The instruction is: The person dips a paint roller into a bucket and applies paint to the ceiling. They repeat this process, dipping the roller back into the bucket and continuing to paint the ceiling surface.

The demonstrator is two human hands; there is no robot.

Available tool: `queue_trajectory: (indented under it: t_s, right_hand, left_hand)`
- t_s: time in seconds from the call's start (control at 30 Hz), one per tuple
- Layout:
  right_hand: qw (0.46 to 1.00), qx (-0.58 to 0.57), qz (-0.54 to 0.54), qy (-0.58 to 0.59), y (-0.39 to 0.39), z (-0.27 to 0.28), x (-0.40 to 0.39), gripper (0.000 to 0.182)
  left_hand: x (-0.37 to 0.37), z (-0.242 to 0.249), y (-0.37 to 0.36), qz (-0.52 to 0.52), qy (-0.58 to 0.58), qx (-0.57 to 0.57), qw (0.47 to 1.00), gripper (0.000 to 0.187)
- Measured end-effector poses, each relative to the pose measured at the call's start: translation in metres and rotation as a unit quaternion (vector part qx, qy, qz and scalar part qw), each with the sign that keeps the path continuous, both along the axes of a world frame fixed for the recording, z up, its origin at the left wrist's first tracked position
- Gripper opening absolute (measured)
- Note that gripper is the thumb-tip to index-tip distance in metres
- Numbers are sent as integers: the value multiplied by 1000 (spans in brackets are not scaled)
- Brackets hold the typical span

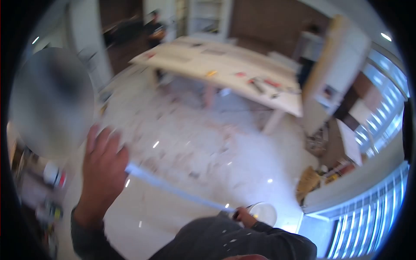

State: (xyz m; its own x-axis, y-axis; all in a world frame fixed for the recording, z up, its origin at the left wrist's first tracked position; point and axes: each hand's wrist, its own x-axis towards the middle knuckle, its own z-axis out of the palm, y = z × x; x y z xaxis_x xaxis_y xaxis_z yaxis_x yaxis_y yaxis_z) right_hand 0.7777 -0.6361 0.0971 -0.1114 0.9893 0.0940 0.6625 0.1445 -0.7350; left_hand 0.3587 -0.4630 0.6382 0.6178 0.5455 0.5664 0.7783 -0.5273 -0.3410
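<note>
My left hand (104, 167) is raised at the left, its fingers spread and pointing up. Just above its fingertips a large, blurred grey round object (54, 104) fills the upper left; whether they touch is unclear. A long pale strip (173, 188) slants from beside my left palm down to my right hand (246, 217). At the lower middle, the fingers of my right hand are wrapped round a small dark object (236, 214) at the strip's lower end. A white bucket (265, 212) stands just beyond that hand. Motion blurs the details.
A long wooden table (173, 50) carries several tools. One person (154, 30) is behind its left end, another (310, 47) near its right. Debris lies on the glossy floor (173, 130). Boards and a brown bag (307, 184) are at right; containers (54, 174) at left.
</note>
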Motion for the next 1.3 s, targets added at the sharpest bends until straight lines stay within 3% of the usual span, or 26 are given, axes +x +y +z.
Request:
queue_trajectory:
  t_s: [0.07, 0.2, 0.43, 0.53, 0.77, 0.93, 1.0, 1.03, 1.1, 1.17, 1.2, 1.23, 1.27, 1.3]
  right_hand:
    - [983, -180, -27, 13, 12, -2, 6, 26]
    - [964, -260, -56, 8, 26, -23, 35, 25]
    - [955, -277, -107, 0, 52, -68, 94, 26]
    - [953, -275, -128, -2, 60, -77, 110, 28]
    - [943, -269, -193, -17, 79, -102, 115, 34]
    - [907, -250, -339, -1, 109, -92, 89, 32]
    - [915, -247, -320, 6, 118, -69, 86, 22]
    - [861, -292, -414, -45, 144, -123, 81, 17]
    - [836, -340, -430, -35, 159, -122, 78, 12]
    - [755, -366, -531, 117, 174, -124, 72, 9]
    - [657, -359, -603, 275, 183, -127, 74, 9]
    - [459, -286, -679, 497, 193, -130, 75, 9]
    - [201, -162, -704, 662, 202, -142, 79, 9]
    - [15, -81, -696, 713, 211, -160, 82, 10]
  left_hand:
    - [1, 3, 26, -23, 62, 65, 996, 22]
    - [43, 1, 75, -70, 25, 27, 997, 16]
    - [149, -16, 157, -191, 27, 29, 981, 20]
    - [181, -17, 178, -239, 27, 87, 967, 26]
    - [244, -13, 233, -352, -11, 70, 933, 25]
    - [273, -26, 308, -400, 18, 74, 913, 23]
    - [272, -17, 336, -381, 35, 59, 922, 17]
    - [272, -10, 349, -373, 55, 49, 925, 15]
    - [260, 12, 388, -266, 94, 47, 958, 15]
    - [250, 24, 427, -215, 152, 40, 964, 16]
    - [244, 25, 446, -217, 181, 30, 959, 17]
    - [249, 27, 454, -218, 206, 23, 954, 18]
    - [253, 27, 455, -220, 210, 30, 952, 20]
    - [255, 24, 447, -221, 210, 38, 952, 23]
